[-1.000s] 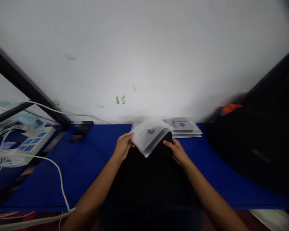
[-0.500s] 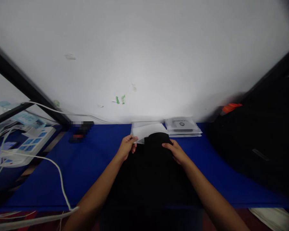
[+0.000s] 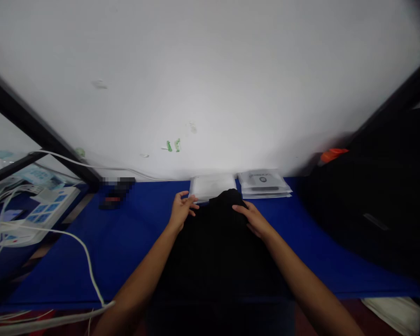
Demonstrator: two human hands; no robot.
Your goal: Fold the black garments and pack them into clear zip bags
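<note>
A soft black cloth (image 3: 224,247) lies across the front middle of the table, its crumpled far end raised a little. My right hand (image 3: 254,218) grips that far end on its right side, thumb on top and fingers underneath. At its left edge is my left hand (image 3: 182,210), fingers spread apart and nothing held in them. Just beyond the cloth rests a flat white packet in clear plastic (image 3: 213,185), its near edge partly covered. To the right of it sits a stack of clear plastic packets (image 3: 264,183) with dark print on top.
The blue table (image 3: 126,247) meets a white wall (image 3: 231,84). A large black bag (image 3: 364,205) takes up the right side. On the left are a power strip (image 3: 47,214), white cables (image 3: 86,252) and a blurred-out dark object (image 3: 117,193).
My left hand has let go of the white sheet it was pinching, and its fingers have spread. The sheet has gone from sight. The cloth's far end has crumpled.
</note>
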